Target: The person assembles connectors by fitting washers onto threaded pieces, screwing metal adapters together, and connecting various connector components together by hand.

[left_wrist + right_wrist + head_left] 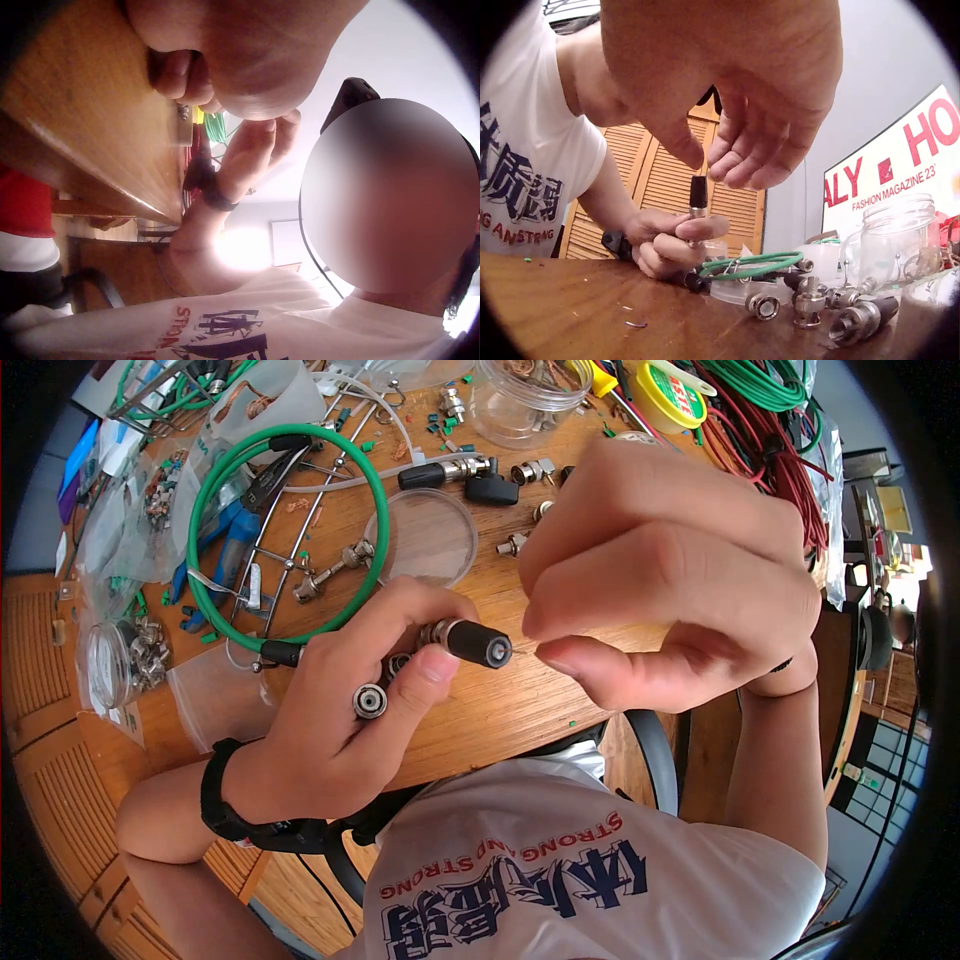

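My left hand (340,690) pinches a metal coaxial connector with a black sleeve (482,644) between thumb and index finger. The sleeve's open end faces the right hand; in the right wrist view it stands upright. A second silver connector end (369,701) shows among the left fingers. A looped green cable (378,490) has one black-booted end beside the left knuckles. Over the table, my right hand (670,580) hovers with loosely curled fingers, thumb and index tips close together. Its fingertips are just above the black sleeve (698,187) in the right wrist view, with nothing visible between them.
Blue-handled pliers (235,535) and a wire rack lie inside the green loop. Beside it are a clear round lid (425,538) and several loose connectors (533,470). Behind stand a clear jar (530,405) and a yellow tub (668,395). Red cables (780,480) lie right.
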Demonstrator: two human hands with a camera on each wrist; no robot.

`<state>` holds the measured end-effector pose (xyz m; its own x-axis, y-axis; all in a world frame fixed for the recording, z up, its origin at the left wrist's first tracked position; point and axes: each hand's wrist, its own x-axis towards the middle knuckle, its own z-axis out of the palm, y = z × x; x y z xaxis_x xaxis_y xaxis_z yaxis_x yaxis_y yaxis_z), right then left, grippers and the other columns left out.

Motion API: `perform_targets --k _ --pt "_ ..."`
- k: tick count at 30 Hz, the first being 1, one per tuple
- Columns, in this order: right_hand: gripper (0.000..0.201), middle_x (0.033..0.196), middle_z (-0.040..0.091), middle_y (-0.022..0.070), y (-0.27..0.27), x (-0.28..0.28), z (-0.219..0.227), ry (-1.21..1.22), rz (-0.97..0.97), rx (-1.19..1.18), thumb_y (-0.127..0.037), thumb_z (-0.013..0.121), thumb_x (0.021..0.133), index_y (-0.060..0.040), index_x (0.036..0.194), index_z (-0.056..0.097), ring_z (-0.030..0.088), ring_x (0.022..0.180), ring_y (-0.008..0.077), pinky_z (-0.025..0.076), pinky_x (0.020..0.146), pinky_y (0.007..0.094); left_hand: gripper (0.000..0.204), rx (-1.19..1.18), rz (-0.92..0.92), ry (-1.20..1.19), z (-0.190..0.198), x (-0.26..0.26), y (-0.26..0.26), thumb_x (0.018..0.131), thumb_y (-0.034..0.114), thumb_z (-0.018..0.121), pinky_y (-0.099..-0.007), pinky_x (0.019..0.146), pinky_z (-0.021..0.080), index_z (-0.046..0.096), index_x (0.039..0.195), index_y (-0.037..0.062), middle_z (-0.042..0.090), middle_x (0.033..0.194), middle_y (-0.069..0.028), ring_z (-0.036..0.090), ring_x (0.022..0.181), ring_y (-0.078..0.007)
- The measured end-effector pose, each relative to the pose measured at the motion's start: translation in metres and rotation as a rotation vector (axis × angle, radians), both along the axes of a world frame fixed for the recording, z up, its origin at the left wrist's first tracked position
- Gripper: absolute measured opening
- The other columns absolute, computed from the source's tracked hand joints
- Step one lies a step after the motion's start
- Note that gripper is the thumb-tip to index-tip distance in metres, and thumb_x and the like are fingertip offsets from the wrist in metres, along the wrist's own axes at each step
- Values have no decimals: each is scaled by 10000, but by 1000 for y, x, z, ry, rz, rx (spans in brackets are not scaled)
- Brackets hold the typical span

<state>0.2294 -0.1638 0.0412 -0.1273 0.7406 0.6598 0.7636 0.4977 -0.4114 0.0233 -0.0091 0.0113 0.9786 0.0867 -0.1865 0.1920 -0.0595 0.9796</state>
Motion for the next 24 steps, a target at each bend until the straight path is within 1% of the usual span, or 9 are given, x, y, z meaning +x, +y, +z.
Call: perform_targets --k 4,6,7,9,10,12,15,22,24 --pt "102 809 687 72 2 -4 -8 24 33 20 -105 814 863 -46 889 736 641 649 197 460 532 294 215 -11 2 -17 1 1 -1 1072 142 543 -281 719 449 577 1212 -17 610 925 -81 563 782 -130" --pt "72 806 686 63 5 -5 -11 20 17 96 -70 803 858 -66 892 740 646 642 190 451 523 286 210 42 -23 -18 0 1 0 1070 135 542 -278 728 453 579 1210 -18 614 949 -88 569 797 -132" --pt "72 806 686 63 6 -5 -11 20 17 97 -70 803 858 -66 892 740 646 642 190 451 523 286 210 42 -23 -18 1 1 0 1070 135 542 -278 728 453 579 1210 -18 614 949 -88 569 797 -132" --pt "98 803 684 64 7 -5 -12 35 35 138 -35 811 808 -60 870 739 634 628 184 440 515 279 207 10 -22 5 1 0 0 1069 132 544 -279 733 457 579 1208 -17 616 951 -91 572 802 -136" --pt "98 803 684 64 8 -7 -13 35 35 138 -35 811 808 -60 870 739 634 628 184 440 515 279 207 10 -22 5 0 0 0 1069 132 544 -279 733 457 579 1208 -17 616 951 -91 572 802 -136" --pt "131 797 683 66 8 -10 -16 99 35 178 -21 821 747 -52 840 735 620 613 179 435 510 276 206 42 -36 -39 -3 1 0 1067 130 546 -282 730 457 579 1207 -17 614 944 -88 574 800 -138" --pt "141 791 681 69 8 -8 -15 62 34 179 -12 818 717 -45 821 730 611 605 177 438 508 276 207 102 -56 -99 -4 1 2 1067 131 547 -284 727 456 579 1205 -19 612 928 -84 574 795 -140" --pt "127 795 681 68 7 -10 -15 74 12 196 -11 812 751 -42 840 727 617 612 179 448 513 275 217 90 -65 -17 0 1 2 1072 155 550 -286 709 446 583 1194 -22 594 885 -84 559 768 -140" --pt "114 806 682 66 5 -8 -11 21 13 129 -23 807 790 -43 861 720 623 624 181 454 522 279 232 98 -59 -44 0 1 2 1078 176 545 -288 702 443 584 1190 -23 587 865 -83 552 758 -139"
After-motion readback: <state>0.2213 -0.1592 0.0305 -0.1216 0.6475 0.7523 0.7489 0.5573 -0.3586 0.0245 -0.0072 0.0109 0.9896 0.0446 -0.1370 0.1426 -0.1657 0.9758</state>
